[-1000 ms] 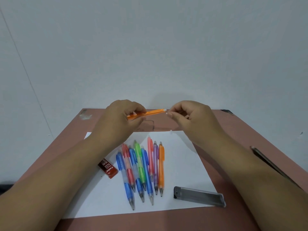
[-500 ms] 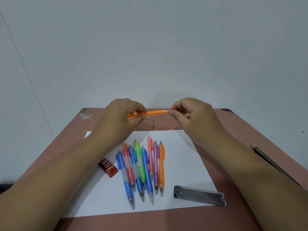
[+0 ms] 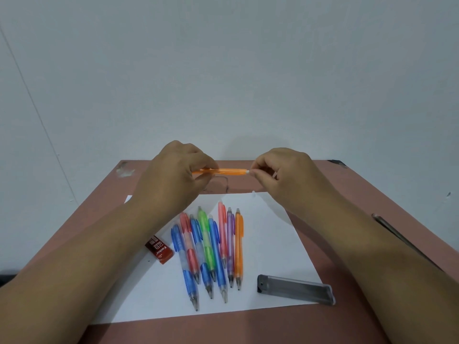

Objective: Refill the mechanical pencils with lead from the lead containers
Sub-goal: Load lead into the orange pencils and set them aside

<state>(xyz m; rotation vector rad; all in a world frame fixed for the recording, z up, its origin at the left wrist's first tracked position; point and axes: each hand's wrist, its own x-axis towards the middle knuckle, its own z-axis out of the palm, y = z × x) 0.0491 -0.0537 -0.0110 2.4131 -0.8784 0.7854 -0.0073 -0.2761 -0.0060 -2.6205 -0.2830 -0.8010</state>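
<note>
Head-worn view, forward and downward.

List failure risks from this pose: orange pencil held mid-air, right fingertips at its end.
1. The right hand pinches at the white end of the orange pencil, held by the left hand above the table; whatever it pinches is too small to see, and could likely snap or drop.
2. A dropped part might roll off the white paper.
3. A slip could scatter the pencil row below.

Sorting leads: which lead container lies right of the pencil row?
The long grey translucent lead container; the short red lead container lies left.
</note>
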